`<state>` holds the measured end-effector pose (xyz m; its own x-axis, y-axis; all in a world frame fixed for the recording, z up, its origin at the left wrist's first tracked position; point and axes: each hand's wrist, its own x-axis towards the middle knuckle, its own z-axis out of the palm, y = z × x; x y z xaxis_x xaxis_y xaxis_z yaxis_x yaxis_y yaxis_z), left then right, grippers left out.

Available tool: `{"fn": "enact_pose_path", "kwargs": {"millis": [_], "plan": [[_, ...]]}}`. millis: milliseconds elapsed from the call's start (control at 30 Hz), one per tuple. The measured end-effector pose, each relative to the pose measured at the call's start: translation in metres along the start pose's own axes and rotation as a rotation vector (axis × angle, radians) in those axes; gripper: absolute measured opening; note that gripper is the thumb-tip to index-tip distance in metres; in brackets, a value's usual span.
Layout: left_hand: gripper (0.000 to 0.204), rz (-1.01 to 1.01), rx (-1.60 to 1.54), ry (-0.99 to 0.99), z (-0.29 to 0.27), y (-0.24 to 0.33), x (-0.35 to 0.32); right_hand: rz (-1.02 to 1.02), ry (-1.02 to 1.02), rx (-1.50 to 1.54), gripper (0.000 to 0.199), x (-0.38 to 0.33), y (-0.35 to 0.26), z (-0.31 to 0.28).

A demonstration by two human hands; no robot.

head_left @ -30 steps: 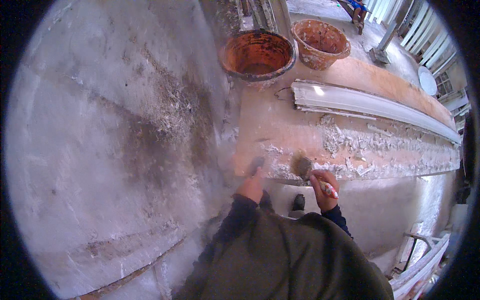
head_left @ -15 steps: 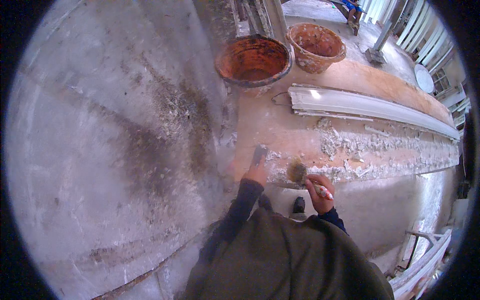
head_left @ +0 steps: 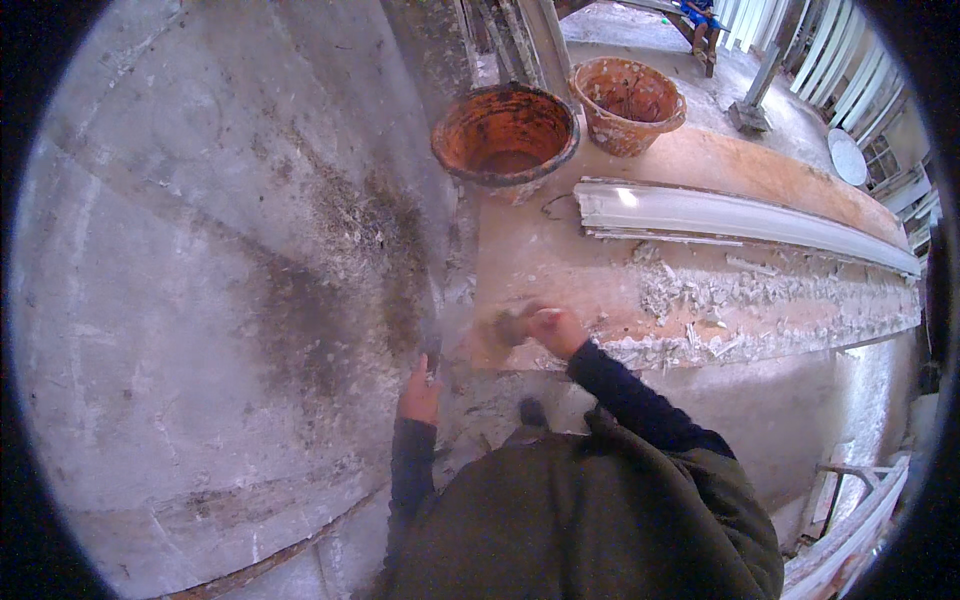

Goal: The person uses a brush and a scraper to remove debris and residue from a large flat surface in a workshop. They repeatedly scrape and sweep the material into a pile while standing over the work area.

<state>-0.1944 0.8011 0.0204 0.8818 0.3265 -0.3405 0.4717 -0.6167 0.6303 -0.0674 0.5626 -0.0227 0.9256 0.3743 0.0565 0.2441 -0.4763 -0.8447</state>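
My right hand (head_left: 552,330) is closed round a brush, holding its blurred, dusty-brown bristles (head_left: 508,328) low over the left end of a wooden worktop (head_left: 545,275). Off that end, beside the grey wall-like surface, my left hand (head_left: 419,400) grips a flat, dark scraper (head_left: 433,355); its blade is smeared by motion. White plaster scraps (head_left: 690,285) lie along the worktop's middle and near edge. Behind them rests a long white plaster moulding (head_left: 740,217), parallel to the worktop's length.
A dark-rimmed orange tub (head_left: 505,140) and a plaster-splashed orange tub (head_left: 628,110) stand at the far left end. A large stained grey surface (head_left: 180,300) fills the left side. A person (head_left: 700,15) sits in the background. A white-splashed rack (head_left: 850,520) stands at lower right.
The right hand has swept left with the brush to the worktop's left end. My left hand has moved left and nearer, carrying the scraper off the worktop.
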Motion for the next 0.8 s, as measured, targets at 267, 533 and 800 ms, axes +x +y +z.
{"fn": "enact_pose_path", "kwargs": {"millis": [267,533,800], "plan": [[0.063,-0.214,-0.198,-0.196,0.052,-0.106,-0.001,0.192,0.353,-0.093,0.010,-0.062,-0.003,-0.137],[0.062,-0.091,-0.025,-0.164,0.019,-0.023,-0.027,-0.211,0.050,0.039,0.008,-0.057,-0.030,-0.011],[0.055,0.745,0.379,-0.144,0.082,-0.088,-0.008,0.035,0.433,-0.086,0.009,-0.100,-0.026,-0.128]]}}
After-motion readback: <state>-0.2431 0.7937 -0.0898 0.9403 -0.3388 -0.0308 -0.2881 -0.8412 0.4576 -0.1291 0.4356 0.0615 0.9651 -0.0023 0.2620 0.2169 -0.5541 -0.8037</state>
